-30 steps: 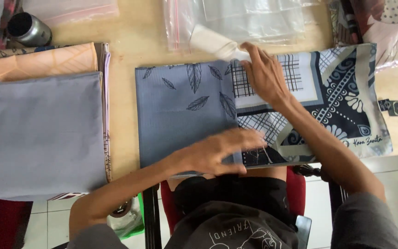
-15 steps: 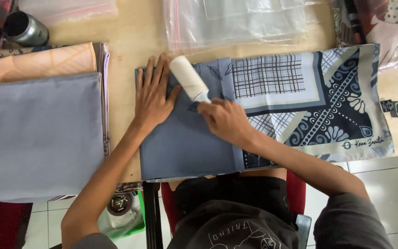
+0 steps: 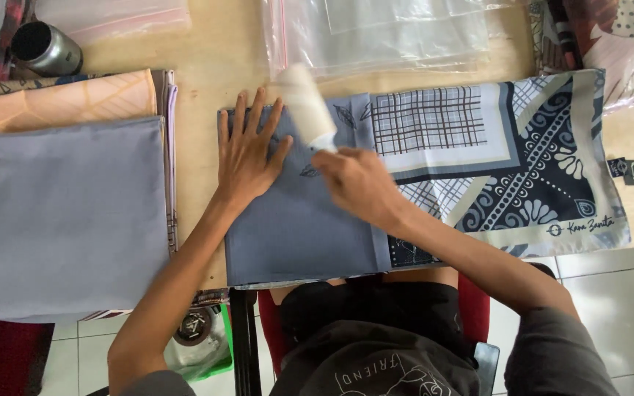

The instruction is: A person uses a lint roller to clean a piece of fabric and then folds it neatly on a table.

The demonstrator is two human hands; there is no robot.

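Left hand (image 3: 247,150) lies flat, fingers spread apart, palm down on the grey cloth (image 3: 295,227), near its upper left corner. Right hand (image 3: 357,183) has its grip clamped on the handle of a white lint roller (image 3: 306,106); the roller head rests on the cloth's upper edge, just beside the left fingertips. Hand and roller are blurred, so the handle itself is hard to make out.

The grey cloth sits at the table (image 3: 207,66) centre; its lower edge overhangs the near table edge. Its right side overlaps a patterned scarf (image 3: 522,161), whose lower right corner also hangs off the table.

Open room: a bare strip of table lies between the grey cloth and the cloth stack (image 3: 75,213) at left, and a wider bare patch above the left hand. Clear plastic bags (image 3: 390,33) lie just above the roller, cut off by the top frame edge. A metal cup (image 3: 45,48) stands at upper left, well apart. The stack's left edge is cut off by the frame.
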